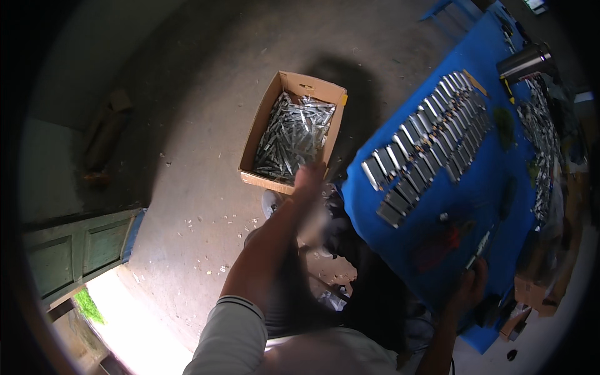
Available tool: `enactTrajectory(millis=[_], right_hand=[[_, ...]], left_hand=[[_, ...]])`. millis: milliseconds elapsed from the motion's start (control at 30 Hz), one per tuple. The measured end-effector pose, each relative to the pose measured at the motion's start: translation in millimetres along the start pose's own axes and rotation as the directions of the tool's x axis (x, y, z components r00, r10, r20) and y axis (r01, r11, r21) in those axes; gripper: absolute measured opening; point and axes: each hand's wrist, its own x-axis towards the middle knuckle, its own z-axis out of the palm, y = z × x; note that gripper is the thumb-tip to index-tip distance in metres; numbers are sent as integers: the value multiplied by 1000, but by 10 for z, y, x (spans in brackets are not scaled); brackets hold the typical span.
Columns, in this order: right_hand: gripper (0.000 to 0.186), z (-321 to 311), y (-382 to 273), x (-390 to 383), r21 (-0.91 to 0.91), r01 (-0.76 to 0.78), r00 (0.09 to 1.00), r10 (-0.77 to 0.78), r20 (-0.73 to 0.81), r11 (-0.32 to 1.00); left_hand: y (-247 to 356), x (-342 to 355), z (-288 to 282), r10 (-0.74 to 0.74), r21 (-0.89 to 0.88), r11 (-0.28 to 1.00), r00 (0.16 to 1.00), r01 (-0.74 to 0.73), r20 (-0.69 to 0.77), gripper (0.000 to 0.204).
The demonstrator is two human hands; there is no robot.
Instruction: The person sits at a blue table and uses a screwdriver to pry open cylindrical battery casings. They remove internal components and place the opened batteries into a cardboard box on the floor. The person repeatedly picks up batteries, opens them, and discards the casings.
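My left hand (307,178), blurred, reaches over the near right corner of a cardboard box (250,144) heaped with thin silver strips (281,144); motion hides whether its fingers grip anything. On the right, my right hand (472,281) holds a thin pale strip-like piece (479,250) over the blue-covered table (381,256). Beyond it, several rows of dark rectangular pieces with silver edges (431,144) lie on the blue surface. A blurred red object (437,244) sits left of the pale piece.
A metal cylinder (525,60), a pile of silvery parts (534,144) and cardboard scraps (531,294) line the table's right side. A green panelled door (87,247) is at lower left beside a bright opening. The concrete floor (187,187) holds small scattered bits; a blue stand (437,9) is behind.
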Motion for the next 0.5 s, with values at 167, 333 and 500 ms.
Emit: enactTrajectory(millis=[167, 333, 500], right_hand=[[32, -7, -90, 24, -169, 4, 1000, -4, 0, 986], [38, -44, -64, 36, -284, 40, 999, -38, 12, 958], [42, -146, 43, -78, -250, -1, 1000, 8, 28, 968]], left_hand=[[-715, 681, -502, 45, 313, 950, 989, 1, -140, 38], [-1594, 799, -667, -201, 264, 938, 974, 223, -107, 38], [-1456, 1094, -598, -283, 381, 866, 946, 324, -161, 39]])
